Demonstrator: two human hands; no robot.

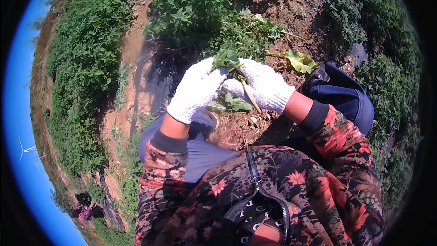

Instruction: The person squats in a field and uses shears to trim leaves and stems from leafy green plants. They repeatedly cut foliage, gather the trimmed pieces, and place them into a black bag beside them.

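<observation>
Both hands wear white knitted gloves and meet in front of me, above the soil. My left hand [199,89] has its thumb and fingers closed on a green leafy plant [226,56]. On the other side, my right hand [264,83] grips the same plant by its stems. A pale tan root [251,97] points down from the right hand's fingers. Under the hands, cut green leaves [232,103] lie on the ground. A yellowish-green leaf [300,62] rests on the soil beyond my right hand.
Dense leafy plants [194,10] stand just ahead. Crop rows run along the left [85,75] and right [385,92], with black plastic film [157,85] on the soil. My bent knees frame the work spot. Another person [85,212] is far off at lower left, near wind turbines [23,149].
</observation>
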